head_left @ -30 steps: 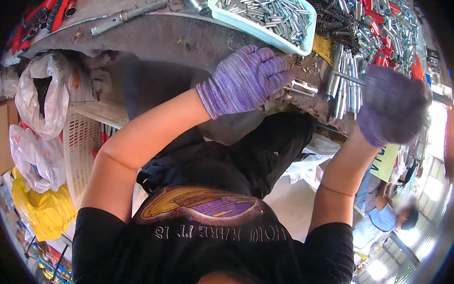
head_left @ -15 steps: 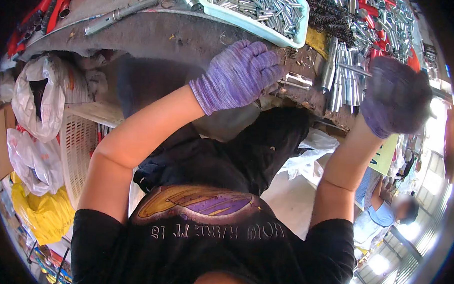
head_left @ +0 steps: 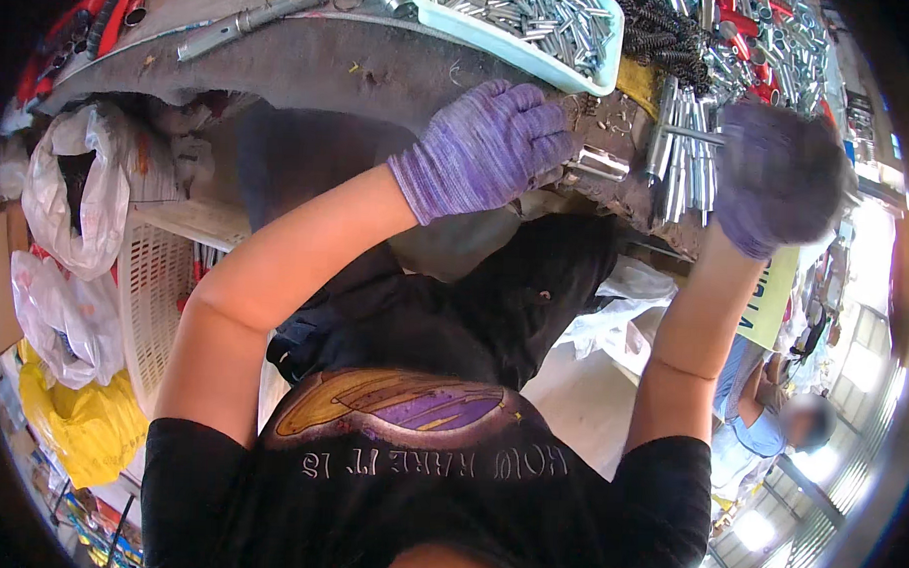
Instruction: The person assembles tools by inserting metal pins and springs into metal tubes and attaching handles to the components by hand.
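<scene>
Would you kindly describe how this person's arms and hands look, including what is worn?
The left hand wears a knitted purple glove with paler streaks and a cuff at the wrist. The right hand has a purple glove that looks darker over much of it, though blurred. Both forearms are bare, below short black sleeves.

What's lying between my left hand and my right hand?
In the head view, from the left hand to the right hand: a shiny metal piece, then a cluster of silvery metal tubes with a thin metal rod across them.
</scene>
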`<state>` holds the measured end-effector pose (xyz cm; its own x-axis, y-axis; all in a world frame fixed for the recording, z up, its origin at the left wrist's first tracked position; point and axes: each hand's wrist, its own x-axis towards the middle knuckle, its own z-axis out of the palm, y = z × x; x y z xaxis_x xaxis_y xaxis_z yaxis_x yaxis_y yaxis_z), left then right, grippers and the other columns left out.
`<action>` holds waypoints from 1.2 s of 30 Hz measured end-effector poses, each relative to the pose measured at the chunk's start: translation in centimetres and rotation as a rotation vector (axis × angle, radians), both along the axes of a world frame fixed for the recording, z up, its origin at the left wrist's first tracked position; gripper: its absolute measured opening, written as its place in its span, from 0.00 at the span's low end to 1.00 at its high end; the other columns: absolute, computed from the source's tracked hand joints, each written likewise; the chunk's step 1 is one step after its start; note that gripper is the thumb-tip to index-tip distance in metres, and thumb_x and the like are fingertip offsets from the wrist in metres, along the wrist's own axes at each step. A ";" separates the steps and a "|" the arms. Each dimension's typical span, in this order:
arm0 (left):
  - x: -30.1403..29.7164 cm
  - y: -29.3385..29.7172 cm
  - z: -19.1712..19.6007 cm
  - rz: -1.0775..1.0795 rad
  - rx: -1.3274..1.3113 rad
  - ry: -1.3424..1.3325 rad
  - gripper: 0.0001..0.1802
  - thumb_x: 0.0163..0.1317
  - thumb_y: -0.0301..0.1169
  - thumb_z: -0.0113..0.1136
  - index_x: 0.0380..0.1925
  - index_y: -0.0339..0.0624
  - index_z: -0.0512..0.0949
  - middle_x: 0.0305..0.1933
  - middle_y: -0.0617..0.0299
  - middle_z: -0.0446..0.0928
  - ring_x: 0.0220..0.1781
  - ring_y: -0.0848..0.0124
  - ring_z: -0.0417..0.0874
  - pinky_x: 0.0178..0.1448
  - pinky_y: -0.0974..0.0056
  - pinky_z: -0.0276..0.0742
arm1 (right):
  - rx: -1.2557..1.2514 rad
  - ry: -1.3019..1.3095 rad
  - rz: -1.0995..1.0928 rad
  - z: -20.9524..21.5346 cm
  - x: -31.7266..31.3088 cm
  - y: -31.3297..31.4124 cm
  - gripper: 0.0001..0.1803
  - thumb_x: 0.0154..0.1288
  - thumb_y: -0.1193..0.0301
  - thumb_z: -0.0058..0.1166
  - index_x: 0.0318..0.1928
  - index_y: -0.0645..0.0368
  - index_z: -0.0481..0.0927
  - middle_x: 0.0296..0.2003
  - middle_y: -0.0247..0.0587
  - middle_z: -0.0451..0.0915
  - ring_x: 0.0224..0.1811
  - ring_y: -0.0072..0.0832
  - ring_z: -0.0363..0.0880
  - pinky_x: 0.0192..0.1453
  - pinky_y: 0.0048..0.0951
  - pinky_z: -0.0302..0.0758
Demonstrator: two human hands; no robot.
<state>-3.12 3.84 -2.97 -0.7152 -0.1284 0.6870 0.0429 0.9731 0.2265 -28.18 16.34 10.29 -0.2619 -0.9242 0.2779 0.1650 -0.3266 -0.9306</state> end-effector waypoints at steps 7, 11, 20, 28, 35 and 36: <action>0.2 0.1 -0.1 0.025 -0.020 0.012 0.17 0.51 0.41 0.63 0.41 0.52 0.79 0.38 0.63 0.74 0.44 0.64 0.76 0.48 0.59 0.75 | -0.162 -0.152 0.195 -1.0 4.1 -3.4 0.08 0.64 0.62 0.48 0.30 0.50 0.70 0.22 0.33 0.71 0.18 0.25 0.66 0.21 0.23 0.61; 1.1 -0.1 0.1 0.069 -0.033 -0.052 0.16 0.52 0.40 0.63 0.42 0.52 0.79 0.40 0.64 0.74 0.44 0.62 0.77 0.49 0.59 0.75 | -0.287 -0.462 0.720 -5.3 5.1 -5.1 0.14 0.61 0.65 0.50 0.42 0.62 0.73 0.35 0.43 0.77 0.35 0.30 0.76 0.45 0.36 0.69; 0.7 -0.1 0.3 0.048 -0.002 -0.042 0.17 0.50 0.40 0.64 0.41 0.53 0.79 0.40 0.64 0.74 0.45 0.64 0.76 0.48 0.59 0.75 | 0.061 -0.019 -0.123 -3.7 9.4 -3.9 0.05 0.64 0.71 0.52 0.30 0.51 0.73 0.15 0.28 0.65 0.10 0.22 0.59 0.13 0.25 0.54; -0.1 0.4 2.0 -0.006 -0.051 -0.112 0.18 0.51 0.40 0.61 0.43 0.50 0.78 0.44 0.61 0.74 0.46 0.62 0.76 0.49 0.57 0.75 | -0.270 -0.148 0.058 -1.5 7.2 -0.5 0.15 0.68 0.67 0.45 0.22 0.50 0.64 0.08 0.24 0.53 0.07 0.19 0.50 0.10 0.26 0.49; 0.1 0.8 3.5 0.114 0.028 -0.383 0.24 0.53 0.47 0.61 0.48 0.49 0.76 0.45 0.60 0.74 0.46 0.61 0.77 0.48 0.56 0.75 | 0.254 0.900 -0.695 -1.6 2.4 -3.0 0.19 0.62 0.53 0.54 0.36 0.57 0.78 0.21 0.39 0.75 0.21 0.34 0.76 0.25 0.33 0.70; 0.4 1.0 3.5 0.115 0.031 -0.344 0.25 0.53 0.48 0.61 0.49 0.50 0.76 0.44 0.60 0.74 0.45 0.61 0.77 0.48 0.57 0.75 | 0.352 1.351 -0.802 -1.4 1.5 -4.4 0.24 0.61 0.47 0.54 0.40 0.57 0.79 0.27 0.43 0.81 0.30 0.39 0.81 0.33 0.38 0.75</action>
<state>-2.75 4.83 0.55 -0.8834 -0.2386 0.4033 -0.1506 0.9596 0.2378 -26.65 11.94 8.86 -0.4374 -0.7409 0.5097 -0.8981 0.3305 -0.2902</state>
